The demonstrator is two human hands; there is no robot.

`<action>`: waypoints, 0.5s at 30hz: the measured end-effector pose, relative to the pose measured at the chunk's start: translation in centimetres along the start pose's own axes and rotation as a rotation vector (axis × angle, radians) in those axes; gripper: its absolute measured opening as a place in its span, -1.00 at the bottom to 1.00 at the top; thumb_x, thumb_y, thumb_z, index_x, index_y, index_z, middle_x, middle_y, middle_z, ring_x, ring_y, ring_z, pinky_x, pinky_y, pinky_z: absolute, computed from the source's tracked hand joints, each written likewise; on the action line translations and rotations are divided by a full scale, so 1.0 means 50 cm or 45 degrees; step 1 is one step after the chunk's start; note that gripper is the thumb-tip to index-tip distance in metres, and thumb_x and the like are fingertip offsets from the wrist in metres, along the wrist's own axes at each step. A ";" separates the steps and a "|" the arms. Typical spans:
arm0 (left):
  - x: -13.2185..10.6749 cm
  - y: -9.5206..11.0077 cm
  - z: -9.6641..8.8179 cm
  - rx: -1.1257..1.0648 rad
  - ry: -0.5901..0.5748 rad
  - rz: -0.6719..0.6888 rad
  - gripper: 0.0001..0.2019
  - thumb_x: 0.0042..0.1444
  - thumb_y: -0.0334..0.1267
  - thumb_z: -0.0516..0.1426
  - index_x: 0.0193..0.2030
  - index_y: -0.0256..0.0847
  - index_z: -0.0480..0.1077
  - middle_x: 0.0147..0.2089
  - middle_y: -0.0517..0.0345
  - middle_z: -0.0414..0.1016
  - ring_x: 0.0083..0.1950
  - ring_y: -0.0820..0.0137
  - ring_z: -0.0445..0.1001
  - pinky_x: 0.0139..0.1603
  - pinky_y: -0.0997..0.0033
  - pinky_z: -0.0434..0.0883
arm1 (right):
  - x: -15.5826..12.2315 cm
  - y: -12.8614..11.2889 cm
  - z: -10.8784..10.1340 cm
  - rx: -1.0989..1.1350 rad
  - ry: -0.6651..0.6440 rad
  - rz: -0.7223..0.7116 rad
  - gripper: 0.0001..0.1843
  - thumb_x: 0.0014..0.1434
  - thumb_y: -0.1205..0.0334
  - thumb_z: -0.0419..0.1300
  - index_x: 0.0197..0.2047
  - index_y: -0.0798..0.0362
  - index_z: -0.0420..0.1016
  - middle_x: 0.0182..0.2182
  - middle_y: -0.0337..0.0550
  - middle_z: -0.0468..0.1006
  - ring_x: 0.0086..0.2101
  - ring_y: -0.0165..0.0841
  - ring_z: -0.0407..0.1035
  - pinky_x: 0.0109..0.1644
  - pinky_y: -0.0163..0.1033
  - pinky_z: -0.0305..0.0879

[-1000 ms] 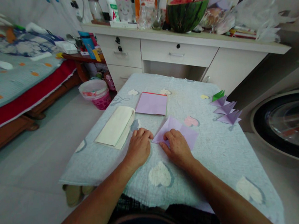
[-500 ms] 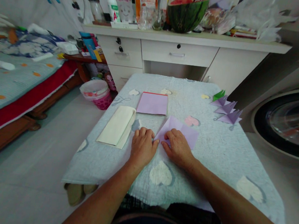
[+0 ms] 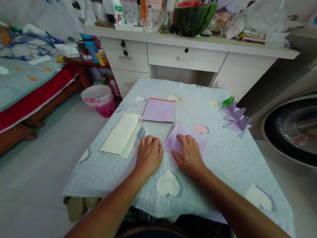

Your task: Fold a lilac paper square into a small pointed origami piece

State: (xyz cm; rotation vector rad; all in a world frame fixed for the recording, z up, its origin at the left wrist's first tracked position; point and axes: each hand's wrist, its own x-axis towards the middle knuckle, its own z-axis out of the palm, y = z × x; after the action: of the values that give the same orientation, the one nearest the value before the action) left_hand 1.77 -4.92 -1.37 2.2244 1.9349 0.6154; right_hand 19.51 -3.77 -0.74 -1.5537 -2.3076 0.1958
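Observation:
A sheet of light purple origami paper (image 3: 173,144), showing folded edges, lies flat on the cloth-covered table. My left hand (image 3: 148,154) is at its left corner, fingers curled and thumb against the paper's tip. On top of the sheet rests my right hand (image 3: 191,155), its fingers stretched forward and the thumb apart from them. Behind the sheet is a square stack of purple paper (image 3: 159,110) with a red edge at its far side. A folded cream sheet (image 3: 120,134) lies to the left of my left hand.
Folded purple paper pieces (image 3: 239,123) and a green one (image 3: 228,101) stand at the table's right edge. A cut watermelon (image 3: 194,19) is on the cabinet beyond. A pink bin (image 3: 105,108) is on the floor at left, a front-loading washer (image 3: 267,122) at right.
The view has shifted slightly. My right hand's fingers have straightened out over the purple paper, and the thumb of my left hand has drawn back a little from the right hand.

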 end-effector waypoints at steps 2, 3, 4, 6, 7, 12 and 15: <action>0.000 -0.001 0.000 0.005 -0.001 0.007 -0.92 0.14 -0.29 0.17 -0.24 -0.16 0.33 -0.17 0.04 0.37 -0.06 0.18 0.33 0.01 0.12 0.29 | -0.004 0.009 -0.005 -0.011 -0.016 0.008 -0.48 0.20 0.14 0.12 0.19 0.15 0.22 -0.04 0.10 0.33 -0.09 -0.10 0.19 -0.01 -0.04 0.15; 0.000 -0.001 0.000 0.005 -0.002 0.009 -0.93 0.14 -0.29 0.17 -0.25 -0.16 0.33 -0.17 0.04 0.37 -0.06 0.17 0.33 0.00 0.13 0.29 | -0.006 0.013 -0.008 -0.016 -0.025 0.009 -0.47 0.21 0.14 0.12 0.20 0.14 0.21 -0.04 0.10 0.33 -0.10 -0.10 0.19 -0.01 -0.04 0.15; 0.000 -0.001 -0.001 0.004 -0.004 0.013 -0.93 0.14 -0.29 0.17 -0.26 -0.15 0.33 -0.17 0.05 0.37 -0.06 0.17 0.33 0.00 0.13 0.29 | -0.007 0.018 -0.011 -0.022 -0.035 0.009 -0.47 0.21 0.14 0.11 0.21 0.13 0.21 -0.04 0.09 0.33 -0.10 -0.10 0.19 -0.02 -0.04 0.15; 0.000 -0.001 -0.002 -0.003 -0.005 0.019 -0.93 0.14 -0.30 0.17 -0.26 -0.15 0.33 -0.17 0.05 0.37 -0.06 0.18 0.33 0.00 0.13 0.29 | -0.011 0.027 -0.017 -0.040 -0.052 0.005 -0.46 0.22 0.13 0.11 0.23 0.11 0.20 -0.04 0.09 0.33 -0.10 -0.10 0.19 -0.02 -0.04 0.15; -0.001 -0.001 -0.002 -0.008 -0.003 0.023 -0.94 0.14 -0.30 0.17 -0.26 -0.15 0.33 -0.17 0.05 0.37 -0.06 0.18 0.33 0.00 0.13 0.29 | -0.013 0.031 -0.020 -0.052 -0.060 0.001 -0.46 0.22 0.13 0.11 0.23 0.10 0.19 -0.04 0.08 0.33 -0.10 -0.10 0.20 -0.02 -0.04 0.15; -0.001 -0.002 -0.003 -0.018 0.006 0.036 -0.96 0.15 -0.32 0.15 -0.27 -0.15 0.34 -0.16 0.04 0.38 -0.08 0.18 0.33 -0.01 0.12 0.28 | -0.027 0.058 -0.034 -0.108 -0.086 -0.003 -0.45 0.24 0.12 0.10 0.26 0.08 0.19 -0.04 0.08 0.34 -0.09 -0.10 0.20 -0.01 -0.04 0.14; 0.000 -0.004 -0.001 -0.014 0.006 0.038 -0.96 0.14 -0.32 0.15 -0.27 -0.15 0.34 -0.17 0.04 0.38 -0.08 0.17 0.33 -0.01 0.12 0.28 | -0.037 0.080 -0.041 -0.153 -0.083 0.020 -0.43 0.24 0.11 0.10 0.28 0.07 0.19 -0.04 0.08 0.35 -0.10 -0.09 0.22 -0.03 -0.04 0.14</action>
State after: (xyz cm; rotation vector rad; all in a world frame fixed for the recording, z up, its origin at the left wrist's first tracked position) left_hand 1.54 -4.88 -1.40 2.2516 1.8992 0.6346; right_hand 24.35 -4.05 -0.46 -1.6469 -2.3977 0.1155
